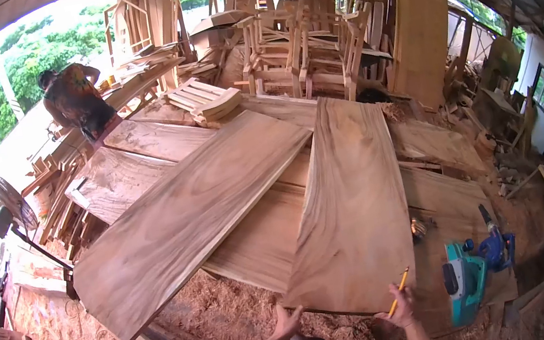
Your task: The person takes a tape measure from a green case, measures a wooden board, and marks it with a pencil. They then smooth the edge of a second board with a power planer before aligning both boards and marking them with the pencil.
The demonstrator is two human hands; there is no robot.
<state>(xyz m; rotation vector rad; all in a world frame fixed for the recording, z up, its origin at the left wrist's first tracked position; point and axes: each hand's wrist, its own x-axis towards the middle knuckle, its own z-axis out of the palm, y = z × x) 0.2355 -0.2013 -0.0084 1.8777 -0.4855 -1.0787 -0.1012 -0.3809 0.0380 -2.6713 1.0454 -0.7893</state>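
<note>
A long wooden board (352, 192) lies lengthwise in front of me on top of other boards. At its near left corner is my left hand (287, 323), its fingers apart and seemingly touching the edge. My right hand (404, 310) is by the near right corner, closed around a yellow pencil (397, 295) that points up and to the right. A second wide board (193, 220) lies slantwise to the left, overlapping the boards beneath. To the right of my right hand, a teal electric planer (465, 285) rests on a lower board, beside a blue power tool (497, 248).
Wood shavings (225, 316) cover the ground. A standing fan (15, 208) is at the left. Behind the boards stand wooden chair frames (303, 55) and a tall panel (418, 42). Another person (78, 102) bends over a workbench at the back left.
</note>
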